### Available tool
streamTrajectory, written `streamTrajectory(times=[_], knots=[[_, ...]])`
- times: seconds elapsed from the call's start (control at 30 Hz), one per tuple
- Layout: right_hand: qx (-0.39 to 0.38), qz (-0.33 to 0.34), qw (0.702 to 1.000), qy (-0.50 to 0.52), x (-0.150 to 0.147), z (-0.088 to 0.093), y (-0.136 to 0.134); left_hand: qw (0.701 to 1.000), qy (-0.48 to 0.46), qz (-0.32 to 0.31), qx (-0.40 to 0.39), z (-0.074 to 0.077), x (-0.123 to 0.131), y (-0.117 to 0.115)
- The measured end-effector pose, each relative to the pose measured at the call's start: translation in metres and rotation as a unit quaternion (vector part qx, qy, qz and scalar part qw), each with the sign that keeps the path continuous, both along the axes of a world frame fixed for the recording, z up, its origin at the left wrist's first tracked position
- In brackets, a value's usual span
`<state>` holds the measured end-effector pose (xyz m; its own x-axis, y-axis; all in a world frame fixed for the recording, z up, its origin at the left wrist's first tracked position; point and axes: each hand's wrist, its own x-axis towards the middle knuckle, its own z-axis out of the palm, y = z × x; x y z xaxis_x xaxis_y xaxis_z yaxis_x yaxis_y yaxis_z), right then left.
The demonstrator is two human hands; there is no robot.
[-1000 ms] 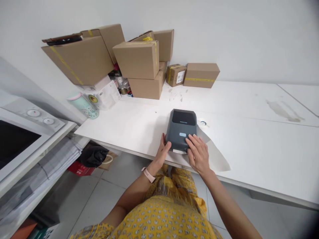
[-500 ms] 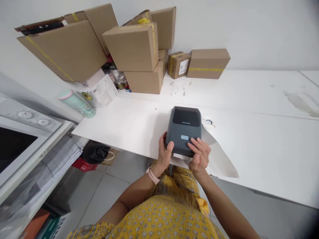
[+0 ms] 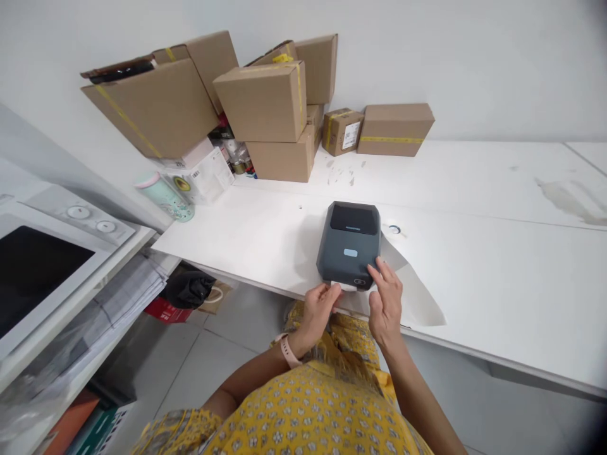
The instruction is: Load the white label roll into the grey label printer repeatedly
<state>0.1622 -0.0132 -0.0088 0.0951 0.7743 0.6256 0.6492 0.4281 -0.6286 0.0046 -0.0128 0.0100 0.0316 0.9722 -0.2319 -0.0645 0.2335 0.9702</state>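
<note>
A dark grey label printer (image 3: 349,243) with a black window and a pale blue button sits near the front edge of the white table. A white paper strip (image 3: 348,287) sticks out of its front. My left hand (image 3: 318,315) is closed at the strip's left end, thumb and fingers pinching it just below the printer. At the printer's front right corner, my right hand (image 3: 386,300) touches the casing with its fingers stretched out. White backing paper (image 3: 420,294) spreads on the table beside and partly behind the right hand.
Cardboard boxes (image 3: 279,151) stand stacked at the back left, with smaller boxes (image 3: 396,129) against the wall. A mint tumbler (image 3: 168,197) stands at the table's left end. Farther left is a white microwave (image 3: 78,237) on a shelf. A small white roll (image 3: 393,230) lies behind the paper.
My left hand has left the printer's left side and come to the paper strip at the front. My right hand has shifted slightly right, toward the corner. The view has shifted a little.
</note>
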Motion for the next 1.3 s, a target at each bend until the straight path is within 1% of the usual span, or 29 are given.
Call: streamTrajectory(times=[0.07, 0.17, 0.27, 0.4, 0.5, 0.57, 0.7, 0.77, 0.9, 0.93, 1.0, 1.07, 1.13, 1.23, 1.3], knots=[[-0.013, 0.005, 1.0, -0.019, -0.001, 0.0, -0.001, 1.0, -0.024, 0.001, 0.0, -0.002, 0.006, 0.004], [-0.017, 0.002, 0.999, -0.032, -0.001, 0.002, -0.001, 0.999, -0.045, 0.027, 0.01, -0.006, 0.011, 0.01], [-0.014, 0.001, 0.999, -0.033, -0.001, 0.003, -0.001, 0.997, -0.058, 0.046, 0.02, -0.01, 0.012, 0.011], [-0.008, -0.001, 0.999, -0.035, -0.002, 0.002, -0.002, 0.998, -0.031, 0.042, 0.043, -0.019, 0.01, 0.011], [0.016, -0.025, 0.998, -0.05, -0.003, 0.006, 0.002, 0.997, -0.008, 0.025, 0.068, -0.026, 0.007, 0.013], [0.033, -0.045, 0.996, -0.074, -0.003, 0.012, 0.01, 0.998, -0.005, 0.018, 0.067, -0.026, 0.006, 0.013], [0.031, -0.053, 0.987, -0.149, -0.004, 0.03, 0.03, 0.998, 0.008, 0.01, 0.063, -0.017, 0.001, 0.009], [0.027, -0.051, 0.982, -0.179, -0.005, 0.036, 0.037, 0.996, 0.03, 0.04, 0.08, -0.012, -0.004, 0.007], [0.034, -0.052, 0.977, -0.202, -0.009, 0.043, 0.046, 0.977, 0.058, 0.158, 0.134, -0.008, -0.014, 0.009], [0.037, -0.048, 0.977, -0.205, -0.01, 0.044, 0.048, 0.973, 0.056, 0.171, 0.147, -0.007, -0.015, 0.012], [0.039, -0.041, 0.977, -0.208, -0.01, 0.043, 0.05, 0.971, 0.047, 0.164, 0.168, -0.004, -0.015, 0.018], [0.024, -0.035, 0.98, -0.194, -0.009, 0.038, 0.049, 0.975, 0.034, 0.133, 0.175, -0.002, -0.012, 0.023], [-0.003, -0.018, 0.989, -0.149, -0.007, 0.029, 0.044, 0.979, 0.027, 0.103, 0.172, -0.001, -0.009, 0.027], [-0.043, -0.001, 0.999, -0.016, -0.004, 0.01, 0.031, 0.981, 0.036, 0.073, 0.177, -0.001, -0.007, 0.029], [-0.064, -0.009, 0.996, 0.068, -0.003, 0.0, 0.024, 0.978, 0.04, 0.072, 0.191, 0.002, -0.008, 0.03]])
